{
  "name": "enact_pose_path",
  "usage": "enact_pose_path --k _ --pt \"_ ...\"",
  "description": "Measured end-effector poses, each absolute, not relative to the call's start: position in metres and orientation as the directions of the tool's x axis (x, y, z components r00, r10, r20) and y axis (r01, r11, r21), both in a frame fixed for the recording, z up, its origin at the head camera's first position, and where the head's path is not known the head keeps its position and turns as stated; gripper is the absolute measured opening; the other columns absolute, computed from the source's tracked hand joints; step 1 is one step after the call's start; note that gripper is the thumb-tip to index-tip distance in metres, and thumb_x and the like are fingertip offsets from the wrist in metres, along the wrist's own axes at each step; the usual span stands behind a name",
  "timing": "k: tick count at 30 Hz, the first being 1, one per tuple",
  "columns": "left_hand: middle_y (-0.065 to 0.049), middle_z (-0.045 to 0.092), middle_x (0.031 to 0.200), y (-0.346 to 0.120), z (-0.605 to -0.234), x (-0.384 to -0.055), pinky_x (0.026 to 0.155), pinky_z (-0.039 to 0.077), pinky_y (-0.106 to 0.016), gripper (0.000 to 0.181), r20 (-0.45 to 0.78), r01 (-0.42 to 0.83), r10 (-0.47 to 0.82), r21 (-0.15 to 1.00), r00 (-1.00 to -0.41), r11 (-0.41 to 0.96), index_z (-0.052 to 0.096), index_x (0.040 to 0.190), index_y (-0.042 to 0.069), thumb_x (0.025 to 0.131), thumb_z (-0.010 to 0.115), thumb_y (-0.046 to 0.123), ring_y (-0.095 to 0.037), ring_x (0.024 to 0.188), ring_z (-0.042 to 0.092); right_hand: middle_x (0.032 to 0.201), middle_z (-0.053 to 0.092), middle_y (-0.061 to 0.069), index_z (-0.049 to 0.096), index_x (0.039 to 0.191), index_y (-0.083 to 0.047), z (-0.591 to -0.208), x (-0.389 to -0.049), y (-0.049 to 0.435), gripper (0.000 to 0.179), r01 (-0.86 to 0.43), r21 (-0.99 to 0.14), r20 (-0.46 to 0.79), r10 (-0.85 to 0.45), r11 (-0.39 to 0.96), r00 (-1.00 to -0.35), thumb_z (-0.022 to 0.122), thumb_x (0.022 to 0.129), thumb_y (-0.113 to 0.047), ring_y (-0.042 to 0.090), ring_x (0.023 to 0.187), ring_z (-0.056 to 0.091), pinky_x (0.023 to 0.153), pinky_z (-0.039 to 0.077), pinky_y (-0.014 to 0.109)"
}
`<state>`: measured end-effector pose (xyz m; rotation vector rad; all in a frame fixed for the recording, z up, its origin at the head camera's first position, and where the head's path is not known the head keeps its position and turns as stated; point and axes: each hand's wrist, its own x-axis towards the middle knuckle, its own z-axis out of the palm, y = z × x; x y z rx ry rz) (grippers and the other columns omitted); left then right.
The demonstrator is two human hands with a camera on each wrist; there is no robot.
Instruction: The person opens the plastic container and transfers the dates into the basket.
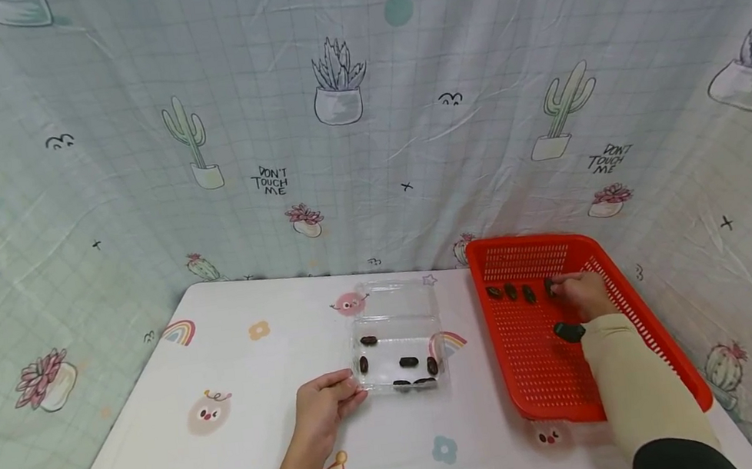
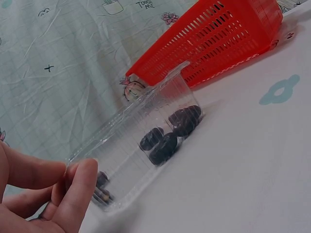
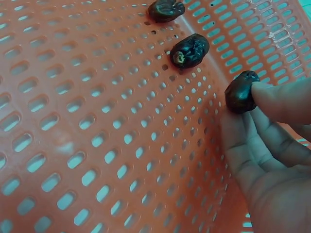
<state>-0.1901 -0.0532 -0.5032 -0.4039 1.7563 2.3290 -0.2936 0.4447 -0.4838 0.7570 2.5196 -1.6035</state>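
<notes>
In the head view, my left hand (image 1: 322,407) pinches the near left corner of a clear plastic box (image 1: 386,353), thumb and fingers on its rim. Several dark dates (image 1: 408,362) lie inside it, some along the near and right walls. My right hand (image 1: 585,294) reaches into the red basket (image 1: 536,359) at the right. The right wrist view shows a wrinkled brown date (image 3: 241,92) pinched between that thumb and fingers, close over the basket floor. Beside it on the floor lie other dates (image 3: 190,51); the head view shows 3 in a row left of the hand.
The box's clear lid (image 1: 397,299) lies folded back behind it. Both containers stand on a white table (image 1: 238,366) with printed cartoon figures. A patterned curtain (image 1: 394,147) hangs close behind and around the table, with the basket's back edge near it.
</notes>
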Motion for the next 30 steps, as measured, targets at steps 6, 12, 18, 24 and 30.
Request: enact_pose_path --k 6,12,18,24,30 --pt "-0.013 0.066 0.094 -0.056 -0.504 -0.183 0.078 0.069 -0.030 0.036 -0.341 -0.325 -0.011 0.907 -0.940 -0.268 0.056 0.128 -0.023 0.095 0.062 -0.011 -0.015 0.078 0.071 0.104 0.070 0.001 0.062 0.136 0.010 -0.491 -0.287 0.443 0.041 0.412 -0.827 -0.283 0.350 0.383 -0.893 0.060 0.100 -0.011 0.001 0.081 0.058 0.076 0.051 0.020" --pt "-0.012 0.066 0.091 -0.060 -0.509 -0.173 0.077 0.069 -0.030 0.035 -0.354 -0.337 -0.015 0.902 -0.935 -0.271 0.056 0.127 -0.023 0.095 0.062 -0.011 -0.015 0.078 0.072 0.080 0.070 -0.008 0.068 0.121 0.015 -0.497 -0.278 0.442 0.036 0.378 -0.807 -0.254 0.311 0.453 -0.916 0.058 0.096 -0.009 0.003 0.073 0.060 0.064 0.054 0.019" --pt "-0.013 0.067 0.093 -0.060 -0.509 -0.172 0.078 0.069 -0.030 0.036 -0.351 -0.334 -0.016 0.903 -0.936 -0.269 0.056 0.128 -0.023 0.095 0.063 -0.010 -0.015 0.078 0.072 0.087 0.071 -0.003 0.070 0.121 0.011 -0.486 -0.280 0.439 0.036 0.356 -0.761 -0.210 0.313 0.543 -0.926 0.056 0.098 -0.013 0.015 0.083 0.061 0.068 0.054 0.022" --pt "-0.014 0.068 0.095 -0.056 -0.502 -0.185 0.078 0.069 -0.029 0.032 -0.336 -0.323 -0.010 0.910 -0.942 -0.259 0.060 0.127 -0.020 0.097 0.062 -0.007 -0.015 0.079 0.072 0.089 0.067 -0.016 0.059 0.140 0.007 -0.450 -0.288 0.428 0.043 0.323 -0.836 -0.224 0.261 0.445 -0.939 0.055 0.104 -0.016 0.001 0.083 0.064 0.075 0.057 0.016" --pt "-0.012 0.067 0.091 -0.052 -0.501 -0.192 0.077 0.069 -0.030 0.032 -0.345 -0.328 -0.015 0.903 -0.938 -0.279 0.059 0.126 -0.021 0.096 0.062 -0.009 -0.014 0.076 0.071 0.091 0.064 -0.020 0.050 0.149 0.006 -0.425 -0.295 0.405 0.050 0.280 -0.918 -0.241 0.165 0.282 -0.956 0.060 0.105 -0.017 -0.005 0.083 0.069 0.085 0.064 0.018"
